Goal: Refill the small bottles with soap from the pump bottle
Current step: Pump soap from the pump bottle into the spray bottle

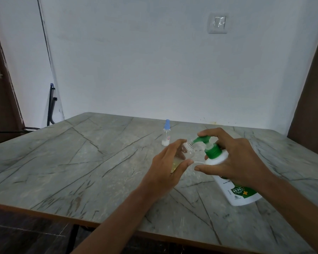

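Pale wall fills the background, with a light switch high above the right hand. Below it lies a grey, dark-veined bench, which carries everything and runs out on all sides of the hands.

The left hand is curled round a small bottle of clear plastic, thumb on the near side and fingers wrapped over the far side. The bottle is uncapped and tilted, with its threaded neck pointing up and toward the right hand. A little yellowish liquid sits in its lower end, close to the palm.

The right hand grips a white pump bottle round its shoulder. The thumb lies along the near side and the forefinger is laid over the top of the green pump head. This bottle leans toward the left hand, with its base on the bench below the right wrist. The green spout reaches across between the hands, and its tip is at the open mouth of the small bottle; I cannot tell whether they touch.

Beyond the left hand, standing apart from both hands, a second small bottle is upright on the bench. It has a blue spray cap and something white at its bottom.
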